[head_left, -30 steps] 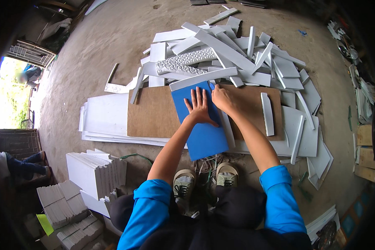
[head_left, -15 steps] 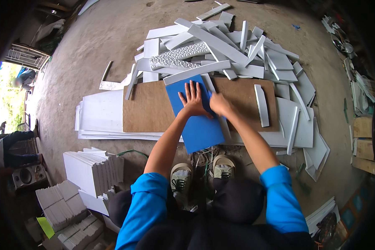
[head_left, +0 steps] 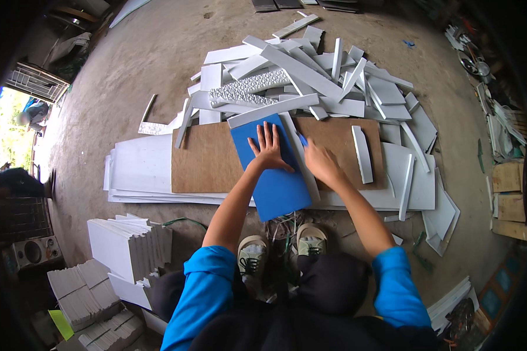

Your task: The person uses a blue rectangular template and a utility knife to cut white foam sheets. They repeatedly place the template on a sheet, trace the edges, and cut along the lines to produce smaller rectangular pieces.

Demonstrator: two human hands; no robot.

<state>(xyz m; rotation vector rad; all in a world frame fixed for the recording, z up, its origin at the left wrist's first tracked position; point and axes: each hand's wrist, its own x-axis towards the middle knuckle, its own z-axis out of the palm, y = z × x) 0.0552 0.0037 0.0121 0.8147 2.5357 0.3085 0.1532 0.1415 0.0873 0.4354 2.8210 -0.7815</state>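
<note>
My left hand (head_left: 270,153) lies flat with spread fingers, pressing on a rectangular blue board (head_left: 281,193). Under the board's right side a strip of white foam board (head_left: 298,155) sticks out. Just right of that edge, my right hand (head_left: 321,162) is closed round a slim blue knife-like tool (head_left: 303,139); its tip cannot be made out. Both boards lie on a brown wooden board (head_left: 202,158). A loose white strip (head_left: 362,154) rests on the wood, to the right of my right hand.
Beyond the wood lies a heap of white foam offcuts (head_left: 304,64). Large white sheets (head_left: 140,167) lie beneath the wooden board. Stacks of cut white panels (head_left: 111,248) stand at the lower left. Cardboard boxes (head_left: 509,193) sit at the far right; another person (head_left: 35,114) is by the bright doorway.
My right hand has moved slightly right, away from the blue board's edge, uncovering the blue tool and more of the white strip. My left hand stays pressed on the board.
</note>
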